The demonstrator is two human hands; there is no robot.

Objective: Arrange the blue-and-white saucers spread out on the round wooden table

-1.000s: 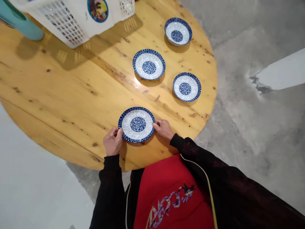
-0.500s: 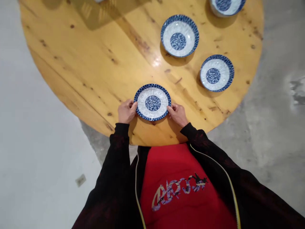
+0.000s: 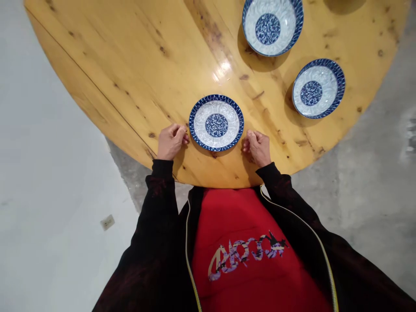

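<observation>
A blue-and-white patterned plate (image 3: pixel 216 125) lies flat on the wooden table, near its front edge. Just left of the rim is my left hand (image 3: pixel 172 141), fingers curled together with nothing in them. My right hand (image 3: pixel 257 146) rests on the other side, a small gap from the rim, its fingers also curled in and holding nothing. Farther back and to the right stand two matching bowls, a larger bowl (image 3: pixel 272 28) and a smaller bowl (image 3: pixel 318 88).
The round wooden table (image 3: pixel 130 56) has its curved edge right in front of my body. A pale wall with an outlet (image 3: pixel 107 222) is on the left, and grey concrete floor (image 3: pixel 364 173) on the right.
Both hands have let go of the plate's rim and moved slightly outward. The plate now lies on the table. The view has shifted, so the bowls appear higher and farther right.
</observation>
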